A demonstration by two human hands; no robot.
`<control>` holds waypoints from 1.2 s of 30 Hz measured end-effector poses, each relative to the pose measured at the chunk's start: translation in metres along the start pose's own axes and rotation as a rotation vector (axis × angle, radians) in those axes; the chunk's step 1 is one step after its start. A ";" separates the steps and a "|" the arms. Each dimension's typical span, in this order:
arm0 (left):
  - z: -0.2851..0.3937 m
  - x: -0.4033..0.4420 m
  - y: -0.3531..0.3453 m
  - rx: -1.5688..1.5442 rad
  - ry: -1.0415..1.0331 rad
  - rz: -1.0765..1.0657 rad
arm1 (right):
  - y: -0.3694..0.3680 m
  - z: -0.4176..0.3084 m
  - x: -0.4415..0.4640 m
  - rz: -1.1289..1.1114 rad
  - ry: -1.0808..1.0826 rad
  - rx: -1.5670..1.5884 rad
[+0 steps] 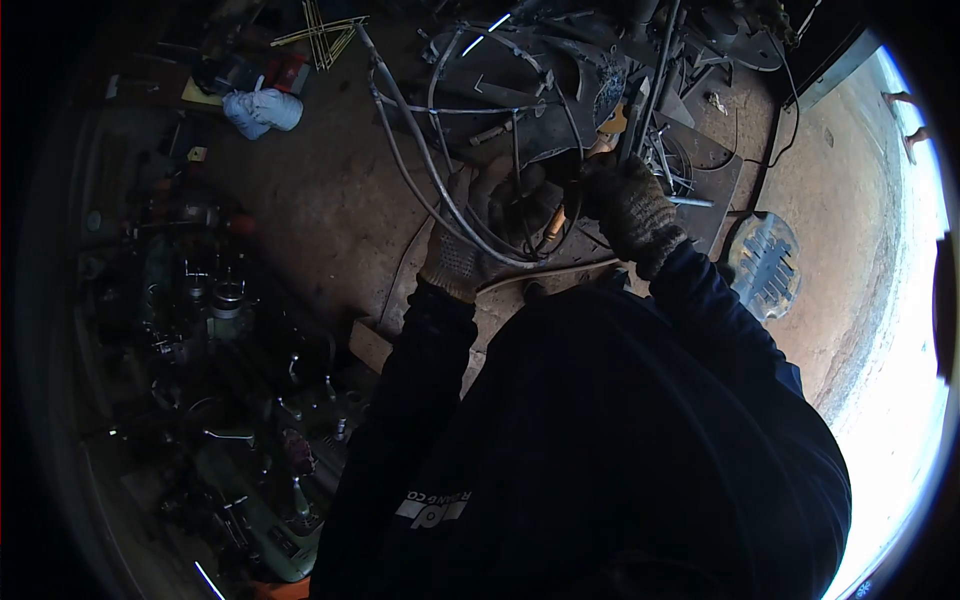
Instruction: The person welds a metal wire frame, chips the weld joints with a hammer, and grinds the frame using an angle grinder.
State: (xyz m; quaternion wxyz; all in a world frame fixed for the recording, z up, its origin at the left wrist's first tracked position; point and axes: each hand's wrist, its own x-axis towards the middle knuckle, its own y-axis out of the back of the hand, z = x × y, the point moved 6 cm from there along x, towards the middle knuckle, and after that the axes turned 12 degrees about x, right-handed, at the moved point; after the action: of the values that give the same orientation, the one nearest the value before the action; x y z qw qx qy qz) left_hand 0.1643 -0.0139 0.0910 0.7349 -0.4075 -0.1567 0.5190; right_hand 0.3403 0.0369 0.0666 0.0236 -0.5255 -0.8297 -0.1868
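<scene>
A frame of bent, joined metal rods (437, 170) stands in front of me, its curved lower end near my body. My left hand (468, 235), in a knitted work glove, is closed on the rods near that lower curve. My right hand (635, 210), also gloved, is closed just right of the frame; what it holds is lost in shadow. Between the hands shows a short orange-brown handle (555, 223), its other end hidden. Beyond the right hand lies a yellow-orange piece (613, 120), partly covered by dark bars.
Dark metal plates and scrap (590, 85) lie beyond the frame. A round stool seat (765, 262) stands at right. Green machinery with levers (265, 500) fills the lower left. A pale cloth bundle (262, 110) and yellow rods (320, 38) lie at upper left.
</scene>
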 end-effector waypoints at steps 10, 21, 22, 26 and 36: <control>0.041 -0.048 0.030 0.137 -0.185 0.244 | -0.002 0.034 0.008 0.244 -0.310 0.808; 0.060 -0.030 0.035 0.853 -0.174 0.388 | 0.020 0.040 0.021 0.372 -0.174 0.619; 0.057 -0.029 0.050 0.848 -0.173 0.388 | 0.023 0.039 0.016 0.416 -0.302 0.618; 0.053 -0.026 0.062 0.626 -0.325 0.385 | 0.031 0.064 -0.026 0.406 -0.547 0.358; 0.057 0.016 0.082 0.959 -0.491 0.381 | -0.004 0.076 -0.077 0.211 -0.525 0.246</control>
State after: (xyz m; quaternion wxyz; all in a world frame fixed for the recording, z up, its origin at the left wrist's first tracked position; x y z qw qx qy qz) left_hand 0.0819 0.0358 0.0604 0.6730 0.0832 0.0065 0.7349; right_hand 0.3835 -0.0057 -0.0236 -0.1089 -0.6322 -0.7647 0.0608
